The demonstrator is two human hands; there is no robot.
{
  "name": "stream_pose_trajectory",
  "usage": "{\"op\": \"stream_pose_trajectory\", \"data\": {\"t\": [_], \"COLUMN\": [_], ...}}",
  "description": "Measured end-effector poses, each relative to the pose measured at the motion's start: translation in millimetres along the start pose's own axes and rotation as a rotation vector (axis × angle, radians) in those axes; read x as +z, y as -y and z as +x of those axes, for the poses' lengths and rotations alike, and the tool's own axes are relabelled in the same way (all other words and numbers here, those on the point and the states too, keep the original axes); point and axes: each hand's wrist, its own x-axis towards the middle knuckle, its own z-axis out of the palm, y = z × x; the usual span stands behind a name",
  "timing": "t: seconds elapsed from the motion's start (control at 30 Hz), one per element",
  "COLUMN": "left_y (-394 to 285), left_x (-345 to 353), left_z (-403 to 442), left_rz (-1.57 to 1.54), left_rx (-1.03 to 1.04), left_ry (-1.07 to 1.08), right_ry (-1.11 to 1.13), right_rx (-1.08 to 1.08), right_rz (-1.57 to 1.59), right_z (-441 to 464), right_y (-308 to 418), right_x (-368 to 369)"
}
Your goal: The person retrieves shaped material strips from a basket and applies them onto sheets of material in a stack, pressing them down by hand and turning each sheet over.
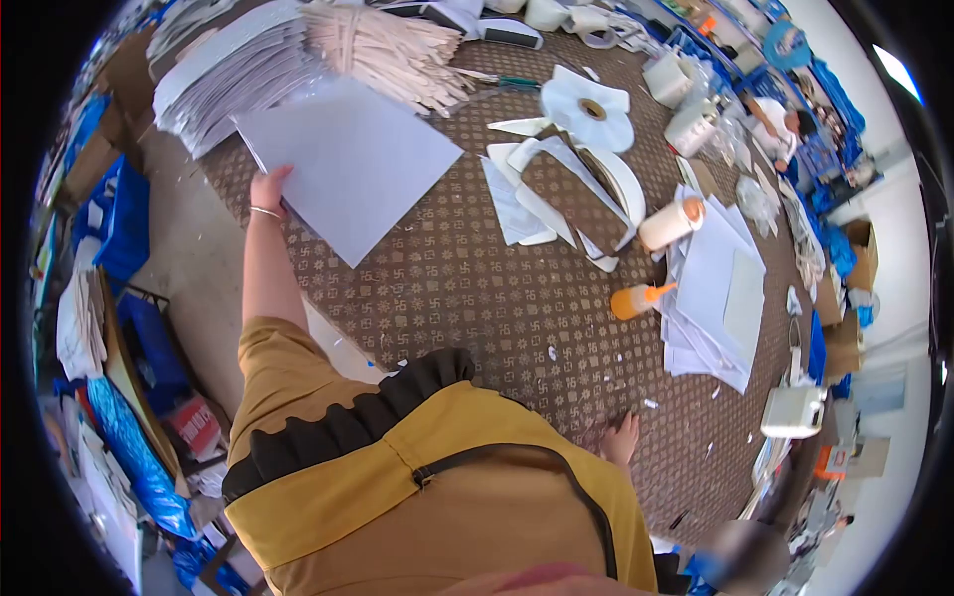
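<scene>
Overall, a person stands at a brown patterned table, a large pale sheet at its left side. Right of the sheet lie a paper pile and an orange bottle. The left hand pinches the sheet's near-left edge, thumb on top, other fingers hidden. The right hand, apart from the sheet, rests loosely open, apparently empty. This looks like sheet handling; shifting it would need a steady edge grip.

On the tabletop, at left, large sheets before a paper stack and bundled strips. To the right, a nozzle bottle just left of piled sheets.
</scene>
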Motion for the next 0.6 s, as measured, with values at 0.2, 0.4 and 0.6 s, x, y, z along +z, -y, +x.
{"op": "stream_pose_trajectory", "data": {"t": [0.2,0.4,0.6], "left_y": [-158,-223,-203], "left_x": [78,118,171], "left_z": [-111,-265,-342], "left_rz": [0.475,0.334,0.102], "left_rx": [0.328,0.398,0.472], "left_ry": [0.314,0.680,0.778], "right_ry": [-0.148,-0.363,-0.395], "right_rx": [-0.046,0.013,-0.172], "right_rz": [0.104,0.139,0.281], "right_z": [-32,-90,-122], "right_y": [-1,-22,-40], "right_x": [2,42,45]}}
